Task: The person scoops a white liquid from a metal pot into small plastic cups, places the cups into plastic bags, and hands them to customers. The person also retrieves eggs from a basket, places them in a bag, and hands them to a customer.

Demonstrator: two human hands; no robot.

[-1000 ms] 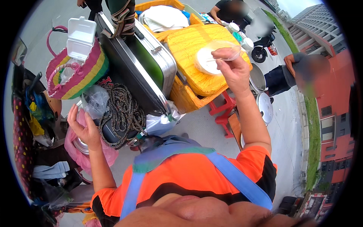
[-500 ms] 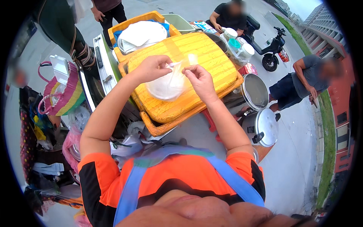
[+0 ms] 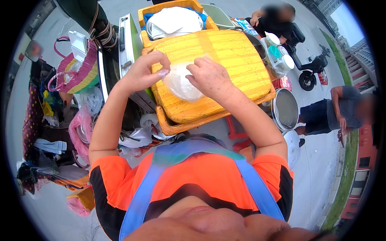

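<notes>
A thin, translucent plastic bag (image 3: pixel 181 85) with something white and rounded inside rests over the yellow lid in front of me. My left hand (image 3: pixel 149 71) is curled at the bag's left side, thumb and fingers closed at its edge. On the other side, my right hand (image 3: pixel 210 77) pinches the bag's upper right part, its knuckles turned up and its fingertips partly hidden. Beneath is a large box lid (image 3: pixel 233 82) wrapped in crinkled yellow tape.
Behind the lid stands a yellow crate (image 3: pixel 146 18) with a white cloth (image 3: pixel 171 24) over a round pan. Lidded tubs (image 3: pixel 286 63) and a metal pot (image 3: pixel 286 108) are at the right. A striped woven bag (image 3: pixel 86 70) hangs left. Two people and a scooter (image 3: pixel 309 74) are at right.
My view has shifted, so the box sits farther right. My hands have lowered around the bag, the right turning knuckles-up; the bag's raised top has come down.
</notes>
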